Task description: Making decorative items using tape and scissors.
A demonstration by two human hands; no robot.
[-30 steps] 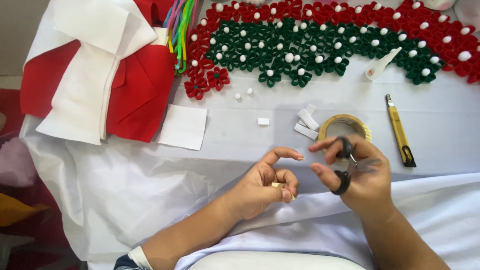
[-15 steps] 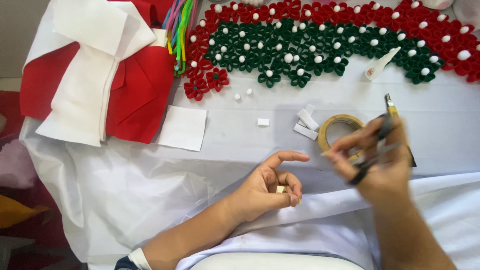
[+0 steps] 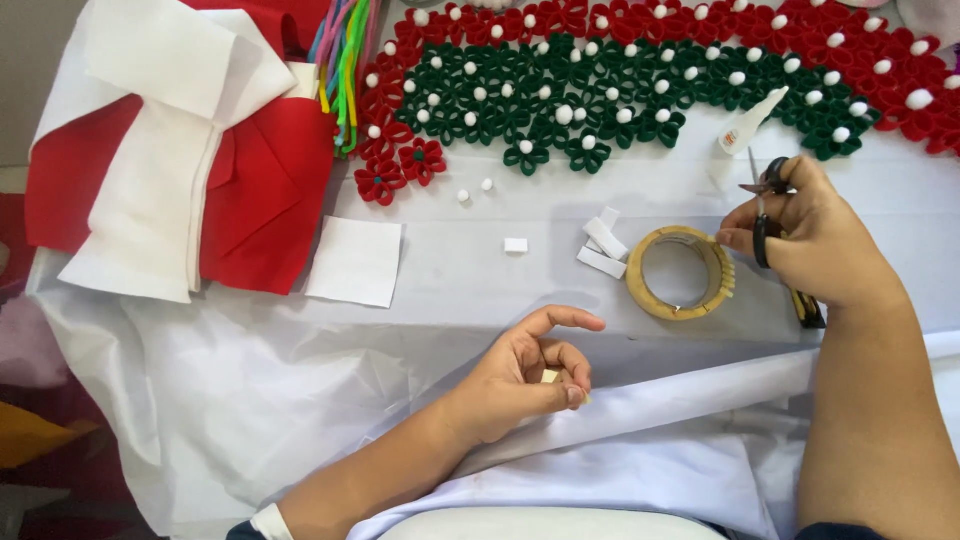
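Note:
My left hand [image 3: 525,375] rests on the white cloth [image 3: 250,400] and pinches a small pale piece [image 3: 552,377] between thumb and fingers, with the index finger stretched out. My right hand [image 3: 805,235] holds small black-handled scissors [image 3: 765,190], blades pointing up, and its fingertips touch the right edge of a tan tape roll [image 3: 680,272]. Short strips hang off that edge of the roll. Two white cut strips [image 3: 603,250] lie just left of the roll.
A band of red and green felt flowers with white pompoms [image 3: 640,80] runs along the far edge. Red and white felt sheets [image 3: 190,170], coloured pipe cleaners [image 3: 345,60], a white paper square [image 3: 355,262], a small glue bottle [image 3: 750,122] and a yellow cutter [image 3: 805,308] lie around.
My right hand has moved right and away from my left hand with the scissors, ending at the tape roll's right edge. My left hand stayed low, still pinching the small piece.

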